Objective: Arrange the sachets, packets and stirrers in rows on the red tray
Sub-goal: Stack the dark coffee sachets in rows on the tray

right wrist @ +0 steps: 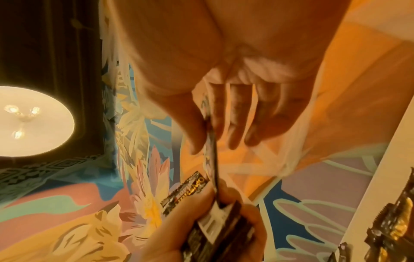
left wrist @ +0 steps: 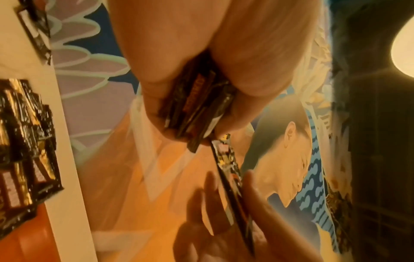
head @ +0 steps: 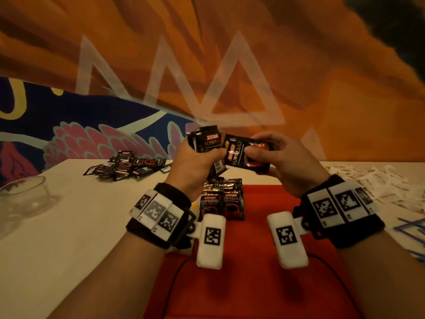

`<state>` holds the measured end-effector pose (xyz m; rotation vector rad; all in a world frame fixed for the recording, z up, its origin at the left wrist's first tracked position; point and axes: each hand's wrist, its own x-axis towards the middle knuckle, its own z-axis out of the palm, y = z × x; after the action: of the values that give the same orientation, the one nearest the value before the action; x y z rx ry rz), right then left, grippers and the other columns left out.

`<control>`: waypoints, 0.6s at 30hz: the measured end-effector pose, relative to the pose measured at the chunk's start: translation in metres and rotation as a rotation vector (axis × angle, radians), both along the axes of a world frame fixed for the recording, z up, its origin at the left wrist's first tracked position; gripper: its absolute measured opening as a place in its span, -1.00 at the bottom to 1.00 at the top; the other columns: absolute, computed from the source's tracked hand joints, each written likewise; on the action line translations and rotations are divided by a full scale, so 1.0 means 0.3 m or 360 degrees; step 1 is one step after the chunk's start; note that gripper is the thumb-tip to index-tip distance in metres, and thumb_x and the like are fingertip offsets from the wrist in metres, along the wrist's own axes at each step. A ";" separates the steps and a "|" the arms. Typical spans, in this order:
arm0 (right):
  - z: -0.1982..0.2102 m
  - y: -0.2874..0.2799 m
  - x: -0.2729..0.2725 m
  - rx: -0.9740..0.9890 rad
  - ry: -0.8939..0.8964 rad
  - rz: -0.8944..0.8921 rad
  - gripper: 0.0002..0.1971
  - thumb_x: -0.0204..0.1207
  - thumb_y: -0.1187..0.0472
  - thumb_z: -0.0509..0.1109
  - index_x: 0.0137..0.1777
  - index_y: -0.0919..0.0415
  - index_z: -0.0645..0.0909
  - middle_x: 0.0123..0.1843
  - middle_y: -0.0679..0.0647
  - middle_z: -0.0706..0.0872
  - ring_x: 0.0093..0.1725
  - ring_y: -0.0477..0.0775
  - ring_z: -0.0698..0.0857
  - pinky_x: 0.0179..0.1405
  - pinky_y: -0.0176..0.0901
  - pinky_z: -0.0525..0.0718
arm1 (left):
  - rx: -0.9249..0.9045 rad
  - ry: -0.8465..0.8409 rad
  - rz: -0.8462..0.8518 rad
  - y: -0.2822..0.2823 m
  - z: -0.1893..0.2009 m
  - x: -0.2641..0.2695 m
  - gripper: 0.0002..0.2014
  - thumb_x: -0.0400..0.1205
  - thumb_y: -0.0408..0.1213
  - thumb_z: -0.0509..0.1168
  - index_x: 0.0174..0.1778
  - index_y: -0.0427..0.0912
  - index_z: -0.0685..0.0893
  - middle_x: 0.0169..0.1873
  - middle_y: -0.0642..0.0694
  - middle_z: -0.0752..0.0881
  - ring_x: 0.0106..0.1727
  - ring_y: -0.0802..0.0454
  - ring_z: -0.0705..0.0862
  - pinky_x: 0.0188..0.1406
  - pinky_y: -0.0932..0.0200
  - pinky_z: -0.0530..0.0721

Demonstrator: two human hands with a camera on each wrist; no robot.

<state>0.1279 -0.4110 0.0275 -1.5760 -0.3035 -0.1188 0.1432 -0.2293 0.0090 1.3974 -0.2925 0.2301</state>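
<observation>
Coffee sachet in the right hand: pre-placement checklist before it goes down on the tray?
1. Right hand pinches a single coffee sachet, seen edge-on in the right wrist view: ok.
2. Sachet free of the stack that the left hand grips: cannot tell, their edges overlap in every view.
3. Printed face toward the head camera, matching the row: ok.
4. Bare red tray beside the laid sachets: ok.
5. Laid sachets straight and even: ok for the near two; those behind are partly hidden.
6. Black cable lies across the near tray: not ok.
</observation>
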 end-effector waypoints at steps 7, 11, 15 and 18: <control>-0.023 -0.008 0.020 -0.0402 -0.0117 -0.0155 -0.85 0.48 0.42 0.52 -0.19 0.16 0.70 -0.24 0.10 0.79 -0.31 0.03 0.69 -0.44 -0.20 0.59 | 0.0186 -0.0315 0.0385 -0.010 -0.008 0.002 -0.55 0.55 -0.51 0.44 0.21 0.11 0.62 0.02 0.10 0.73 0.10 0.25 0.74 0.19 0.06 0.75; -0.024 0.002 0.022 -0.0105 -0.0039 -0.0171 -0.80 0.46 0.49 0.50 -0.19 0.19 0.61 -0.23 0.18 0.75 -0.27 0.10 0.74 -0.38 -0.18 0.67 | 0.0053 -0.0180 0.0314 -0.006 -0.016 0.001 -0.71 0.55 -0.33 0.52 0.13 -0.03 0.65 -0.06 0.00 0.77 0.06 0.05 0.77 0.26 -0.16 0.73; -0.031 0.023 0.016 -0.0122 0.0028 -0.0038 -0.81 0.47 0.47 0.49 -0.21 0.20 0.59 -0.32 0.11 0.74 -0.27 0.07 0.75 -0.40 -0.19 0.71 | -0.0172 -0.0048 0.0171 0.012 -0.018 0.012 -0.81 0.57 -0.47 0.46 0.01 -0.14 0.71 0.09 -0.34 0.77 0.17 -0.31 0.77 0.24 -0.46 0.66; -0.041 0.030 0.017 -0.0338 0.0014 -0.0054 -0.85 0.50 0.35 0.52 -0.24 0.19 0.64 -0.27 0.06 0.74 -0.27 -0.04 0.72 -0.40 -0.22 0.66 | -0.0164 -0.0002 0.0148 0.026 -0.015 0.026 -0.80 0.55 -0.51 0.45 -0.03 -0.14 0.73 0.05 -0.32 0.79 0.16 -0.33 0.77 0.22 -0.44 0.68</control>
<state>0.1329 -0.4020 0.0152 -1.7919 -0.2899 -0.1091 0.1510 -0.2215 0.0044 1.3100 -0.2136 0.3185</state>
